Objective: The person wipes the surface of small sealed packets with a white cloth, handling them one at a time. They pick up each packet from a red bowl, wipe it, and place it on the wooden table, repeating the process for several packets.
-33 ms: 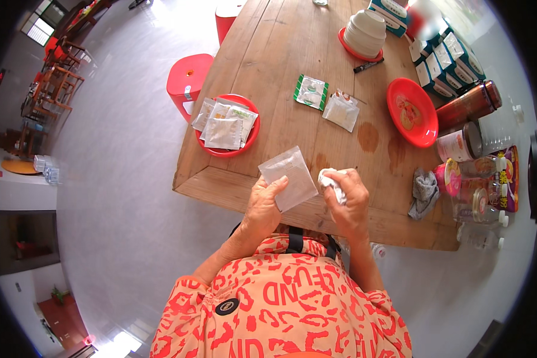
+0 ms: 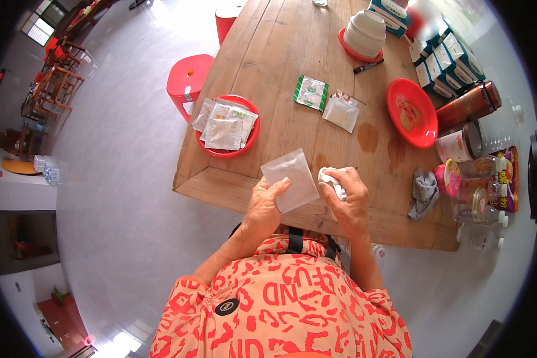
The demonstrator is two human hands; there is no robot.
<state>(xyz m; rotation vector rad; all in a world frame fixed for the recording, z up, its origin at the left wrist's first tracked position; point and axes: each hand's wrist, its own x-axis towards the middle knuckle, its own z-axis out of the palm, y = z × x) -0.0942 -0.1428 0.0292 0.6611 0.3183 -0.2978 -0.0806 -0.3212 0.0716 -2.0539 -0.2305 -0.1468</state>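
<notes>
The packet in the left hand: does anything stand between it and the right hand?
Only the white wad that the right hand holds, on the side facing the packet; nothing else visible does. The left hand grips the packet's lower left edge.

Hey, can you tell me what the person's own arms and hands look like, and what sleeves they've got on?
The left hand and right hand are ungloved, and the forearms are bare. The sleeves are short, peach-orange with irregular red, leopard-like patches, matching the top, which also carries lettering and a round black badge.
</notes>
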